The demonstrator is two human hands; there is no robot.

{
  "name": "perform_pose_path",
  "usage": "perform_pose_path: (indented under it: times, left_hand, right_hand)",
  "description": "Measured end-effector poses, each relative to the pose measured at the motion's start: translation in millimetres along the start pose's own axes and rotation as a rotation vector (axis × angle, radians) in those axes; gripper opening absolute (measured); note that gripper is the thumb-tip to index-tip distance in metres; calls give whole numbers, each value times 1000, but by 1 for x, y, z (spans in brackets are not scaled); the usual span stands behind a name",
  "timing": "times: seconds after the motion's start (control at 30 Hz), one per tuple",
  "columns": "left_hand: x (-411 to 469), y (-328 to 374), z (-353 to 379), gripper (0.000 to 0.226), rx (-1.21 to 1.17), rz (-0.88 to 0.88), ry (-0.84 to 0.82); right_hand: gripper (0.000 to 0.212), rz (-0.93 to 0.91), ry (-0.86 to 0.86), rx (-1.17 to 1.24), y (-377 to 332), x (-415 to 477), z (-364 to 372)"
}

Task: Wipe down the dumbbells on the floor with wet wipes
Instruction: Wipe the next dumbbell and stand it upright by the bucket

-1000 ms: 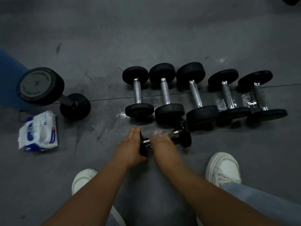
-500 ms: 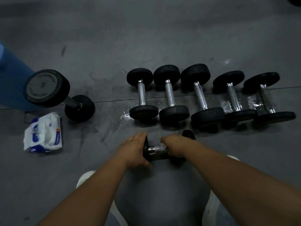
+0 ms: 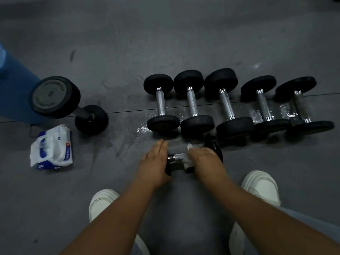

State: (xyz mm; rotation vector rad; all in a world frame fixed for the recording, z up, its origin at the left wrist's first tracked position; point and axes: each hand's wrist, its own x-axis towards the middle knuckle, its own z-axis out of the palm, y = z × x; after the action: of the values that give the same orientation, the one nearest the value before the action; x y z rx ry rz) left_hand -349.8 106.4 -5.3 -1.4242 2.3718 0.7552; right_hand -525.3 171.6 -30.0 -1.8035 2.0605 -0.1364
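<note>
Our left hand [image 3: 153,162], fingers straight and together, presses the dumbbell [image 3: 213,144]; our right hand [image 3: 206,161] clamps a wet wipe [image 3: 191,146] round its handle.

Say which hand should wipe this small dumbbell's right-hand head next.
Right. The right hand grips the wet wipe on the small dumbbell handle, right beside that head. The left hand presses flat against the other head, apparently steadying it.

Bare forearms [image 3: 114,216], chunky white shoes [image 3: 261,186], pale trousers [image 3: 323,228].
</note>
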Motion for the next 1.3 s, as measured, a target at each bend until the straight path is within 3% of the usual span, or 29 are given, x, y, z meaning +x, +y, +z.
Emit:
perform_pose_path:
  times: [0.07, 0.17, 0.23, 0.3, 0.33, 0.43, 0.5, 0.57, 0.67, 0.8, 0.87, 0.93, 1.03, 1.1, 1.17, 1.23, 1.3]
  left_hand:
    - [4, -1, -1, 121, -20, -7, -22]
    - [5, -3, 0, 118, -22, -4, -21]
    - [7, -5, 2, 116, -22, 5, -19]
    - [8, -5, 1, 118, -25, -3, -22]
    - [9, -5, 1, 119, -31, -8, -29]
    - [10, -4, -2, 118, -38, -6, -38]
    - [11, -4, -3, 120, -26, -12, -47]
    - [11, -5, -4, 123, -4, -4, -53]
    - [11, -8, -10, 122, 43, 24, -55]
    - [12, -9, -15, 125, 1, 42, -178]
    - [11, -8, -13, 128, -43, 35, -219]
    - [8, -8, -12, 126, -81, 45, -208]
    - [1, -14, -16, 113, -213, 44, -118]
    - [-5, -16, -15, 103, -245, 49, -42]
    - [-11, -14, -8, 100, -211, 55, -15]
    - [-16, -8, 2, 108, -157, 45, -25]
    - [-17, -3, 12, 125, -72, 19, -28]
  right_hand:
    - [19, 65, 5, 5, -18, 1, -4]
    - [8, -152, -58, -37, -48, 9, 0]
    - [13, 10, -102, 67, -35, 23, -11]
    - [11, 173, -1, 25, -20, 23, -7]
    - [7, 129, 22, -26, -24, 18, -4]
    - [25, -156, -11, -67, -32, 13, 13]
    - [37, -95, -107, -162, -20, 20, 9]
    - [32, -21, -166, -313, -7, 26, 9]
    - [22, -96, -294, -325, -6, 41, -3]
    - [27, -225, -659, -299, 7, 58, -27]
    - [20, -211, -700, -296, 7, 56, -26]
    - [14, -175, -652, -163, 5, 53, -29]
    - [14, 8, -321, 120, 8, 45, -33]
    - [24, 113, -130, -82, -7, 25, -14]
    - [43, 107, -111, -140, -37, 4, 9]
    - [54, -57, -111, -148, -43, -6, 18]
    - [55, -76, -52, -196, -27, -6, 19]
